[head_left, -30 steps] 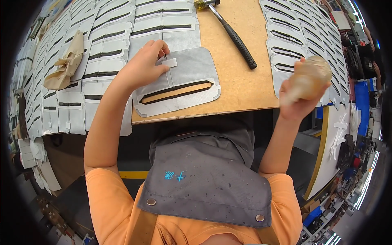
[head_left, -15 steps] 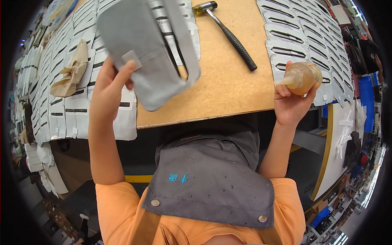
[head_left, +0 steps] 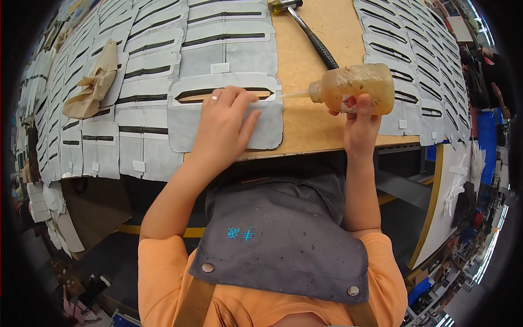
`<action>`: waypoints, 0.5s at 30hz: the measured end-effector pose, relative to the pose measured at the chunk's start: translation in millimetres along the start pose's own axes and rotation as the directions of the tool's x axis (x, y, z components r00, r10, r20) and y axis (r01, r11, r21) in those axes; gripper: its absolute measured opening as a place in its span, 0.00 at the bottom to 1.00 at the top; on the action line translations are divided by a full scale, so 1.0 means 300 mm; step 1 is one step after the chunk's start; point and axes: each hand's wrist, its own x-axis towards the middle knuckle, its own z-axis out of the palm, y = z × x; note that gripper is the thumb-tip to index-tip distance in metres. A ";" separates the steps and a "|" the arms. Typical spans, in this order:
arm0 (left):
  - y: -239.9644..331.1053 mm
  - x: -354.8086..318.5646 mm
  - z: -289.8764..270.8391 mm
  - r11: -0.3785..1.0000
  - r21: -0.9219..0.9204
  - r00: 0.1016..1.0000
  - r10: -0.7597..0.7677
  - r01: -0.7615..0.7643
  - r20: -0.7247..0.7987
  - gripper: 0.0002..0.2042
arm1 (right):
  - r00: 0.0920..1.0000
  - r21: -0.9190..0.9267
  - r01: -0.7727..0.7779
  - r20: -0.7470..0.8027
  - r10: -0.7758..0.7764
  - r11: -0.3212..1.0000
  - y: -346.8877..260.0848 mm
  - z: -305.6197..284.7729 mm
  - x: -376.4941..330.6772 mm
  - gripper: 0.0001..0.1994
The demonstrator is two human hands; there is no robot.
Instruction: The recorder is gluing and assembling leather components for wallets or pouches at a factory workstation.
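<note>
A grey piece [head_left: 262, 131] with a long slot framed by a white strip and black edges lies flat at the table's front edge. On it rests my left hand [head_left: 224, 122], fingers apart just below and across the slot, gripping nothing. My right hand [head_left: 362, 125] is wrapped round a translucent squeeze bottle [head_left: 376, 82] with amber residue and a thin nozzle. The bottle is tipped sideways, its nozzle [head_left: 296, 95] pointing left at the right end of the slot. Whether the tip touches the piece, I cannot tell.
Rows of similar slotted grey pieces [head_left: 144, 101] overlap across the left of the table, with more [head_left: 392, 54] at the right. A crumpled beige cloth [head_left: 92, 90] lies on the left rows. A black-handled hammer [head_left: 313, 38] lies on the bare wooden tabletop [head_left: 321, 128].
The grey piece, held up in my left hand before, now lies on the table with the hand open on it. The bottle has moved left, its nozzle now beside the slot.
</note>
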 end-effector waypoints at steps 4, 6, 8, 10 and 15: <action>-0.051 0.038 0.056 0.995 0.080 0.997 -0.056 0.060 -0.047 0.08 | 0.980 -0.122 0.192 0.077 -0.184 0.974 0.011 0.019 0.004 0.22; -0.057 0.035 0.065 0.996 0.014 0.995 -0.092 0.092 -0.030 0.08 | 0.983 -0.119 0.168 0.097 -0.156 0.979 -0.015 0.033 -0.005 0.23; -0.054 0.037 0.070 0.996 -0.009 0.995 -0.085 0.084 -0.058 0.08 | 0.984 -0.117 0.146 0.121 -0.132 0.982 -0.019 0.039 -0.009 0.24; -0.055 0.036 0.074 0.996 -0.011 0.994 -0.086 0.085 -0.063 0.08 | 0.982 -0.139 0.182 0.076 -0.173 0.973 -0.009 0.043 -0.011 0.26; -0.051 0.036 0.073 0.997 -0.011 0.994 -0.082 0.081 -0.073 0.08 | 0.986 -0.187 0.158 0.087 -0.144 0.970 -0.009 0.059 -0.015 0.27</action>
